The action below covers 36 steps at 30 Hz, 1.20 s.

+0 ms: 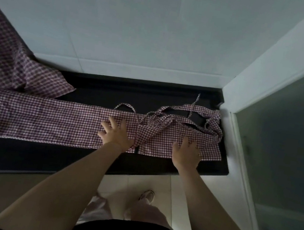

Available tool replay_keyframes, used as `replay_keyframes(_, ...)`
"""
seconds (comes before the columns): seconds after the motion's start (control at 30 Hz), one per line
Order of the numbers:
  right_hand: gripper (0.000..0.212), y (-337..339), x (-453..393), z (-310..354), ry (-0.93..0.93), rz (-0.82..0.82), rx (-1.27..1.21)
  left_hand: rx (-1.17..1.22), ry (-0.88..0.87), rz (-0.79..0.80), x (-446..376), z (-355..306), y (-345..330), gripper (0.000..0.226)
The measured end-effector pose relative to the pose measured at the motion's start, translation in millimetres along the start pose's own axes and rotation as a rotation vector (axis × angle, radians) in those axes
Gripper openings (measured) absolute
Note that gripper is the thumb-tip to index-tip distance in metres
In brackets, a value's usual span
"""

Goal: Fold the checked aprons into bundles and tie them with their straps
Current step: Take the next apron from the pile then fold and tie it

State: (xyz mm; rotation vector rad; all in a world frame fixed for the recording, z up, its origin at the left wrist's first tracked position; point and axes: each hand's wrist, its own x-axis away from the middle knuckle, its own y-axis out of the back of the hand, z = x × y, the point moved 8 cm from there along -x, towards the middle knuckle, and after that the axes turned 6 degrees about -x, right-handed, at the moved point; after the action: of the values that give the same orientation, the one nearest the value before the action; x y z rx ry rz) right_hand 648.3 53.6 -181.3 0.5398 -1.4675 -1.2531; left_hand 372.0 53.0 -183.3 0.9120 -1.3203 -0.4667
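Both hands flat on folded apron (pixel 46 120), dark worktop (pixel 80 161).
Left hand (pixel 117 134) and right hand (pixel 187 152) pressed down, fingers spread; straps (pixel 196 118) tangled beyond; second apron (pixel 7 52) heaped far left.

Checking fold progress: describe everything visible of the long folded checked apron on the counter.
The folded apron is purple-and-white gingham, thin woven cloth, folded into a long flat band along the dark counter. Its straps lie loose and tangled at the right end, untied. The left hand and right hand press flat on it.
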Motion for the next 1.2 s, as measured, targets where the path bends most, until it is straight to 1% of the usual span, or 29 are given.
replay_keyframes(0.07,0.062,7.6,-17.3,-16.7,0.041,0.006,0.039,-0.002,0.035,-0.011,-1.7,-6.4,-2.4,0.098)
replay_keyframes(0.13,0.064,19.9,-36.5,-32.4,0.019,0.032,0.061,0.013,0.049,-0.021,-2.7,-11.3,-2.3,0.102)
replay_keyframes(0.17,0.065,28.5,-42.1,-33.4,0.0,0.024,0.072,0.02,0.048,-0.021,-3.7,-11.6,-1.8,0.103)
replay_keyframes(0.2,0.061,40.3,-47.9,-29.2,0.017,-0.015,0.09,0.031,0.055,-0.019,-3.9,-14.6,-3.1,0.105)
replay_keyframes(0.23,0.05,51.9,-51.4,-17.4,0.079,-0.091,0.083,0.037,0.056,-0.019,-3.5,-17.0,-3.4,0.107)
replay_keyframes(0.3,0.022,71.0,-47.2,21.7,0.317,-0.264,-0.043,0.038,0.057,-0.022,-2.5,-22.9,-5.5,0.113)
replay_keyframes(0.33,0.009,75.3,-39.3,41.9,0.432,-0.281,-0.157,0.03,0.056,-0.02,-1.7,-25.9,-6.5,0.116)
replay_keyframes(0.37,0.008,74.4,-32.0,60.7,0.516,-0.244,-0.268,0.018,0.06,-0.014,-1.0,-28.3,-7.8,0.12)
replay_keyframes(0.4,0.013,69.5,-25.4,77.1,0.564,-0.169,-0.346,0.003,0.062,-0.007,-0.5,-30.9,-8.6,0.123)
replay_keyframes(0.43,0.014,62.8,-20.0,91.7,0.591,-0.09,-0.385,-0.009,0.063,0.0,-0.1,-33.0,-9.4,0.126)
replay_keyframes(0.5,0.008,46.0,-12.8,114.7,0.62,0.022,-0.39,-0.01,0.073,0.009,-0.5,-33.8,-12.3,0.13)
replay_keyframes(0.53,0.019,36.9,-9.5,121.0,0.614,0.065,-0.371,-0.014,0.073,0.006,-0.4,-34.1,-13.0,0.131)
replay_keyframes(0.57,0.037,25.4,-8.5,122.8,0.596,0.112,-0.335,-0.019,0.072,0.003,-0.2,-34.6,-13.9,0.132)
replay_keyframes(0.6,0.054,15.3,-7.5,123.2,0.575,0.14,-0.278,-0.019,0.074,-0.004,0.1,-34.3,-15.0,0.133)
replay_keyframes(0.63,0.065,6.7,-8.8,121.7,0.555,0.135,-0.21,-0.018,0.077,-0.01,-0.1,-33.7,-15.9,0.133)
replay_keyframes(0.67,0.069,2.4,-9.8,119.8,0.54,0.111,-0.151,-0.02,0.077,-0.015,-0.3,-34.0,-16.6,0.133)
replay_keyframes(0.73,0.064,1.5,-14.3,119.4,0.526,0.049,-0.115,-0.03,0.08,-0.021,-1.6,-34.8,-17.6,0.133)
replay_keyframes(0.87,0.05,11.0,-17.9,122.2,0.503,-0.04,-0.146,-0.051,0.086,-0.006,-3.5,-34.1,-20.1,0.133)
replay_keyframes(1.03,0.044,28.0,-12.0,108.2,0.413,-0.123,-0.28,-0.064,0.089,0.002,-1.1,-35.2,-19.0,0.132)
replay_keyframes(1.07,0.04,30.5,-9.4,107.1,0.424,-0.158,-0.284,-0.063,0.088,0.004,-1.4,-36.0,-18.2,0.131)
replay_keyframes(1.13,0.028,38.3,-1.6,110.2,0.508,-0.281,-0.244,-0.047,0.085,0.002,-1.6,-37.3,-14.2,0.125)
replay_keyframes(1.2,0.017,46.6,8.4,120.8,0.652,-0.424,-0.167,0.014,0.079,-0.041,-1.2,-33.6,-4.2,0.109)
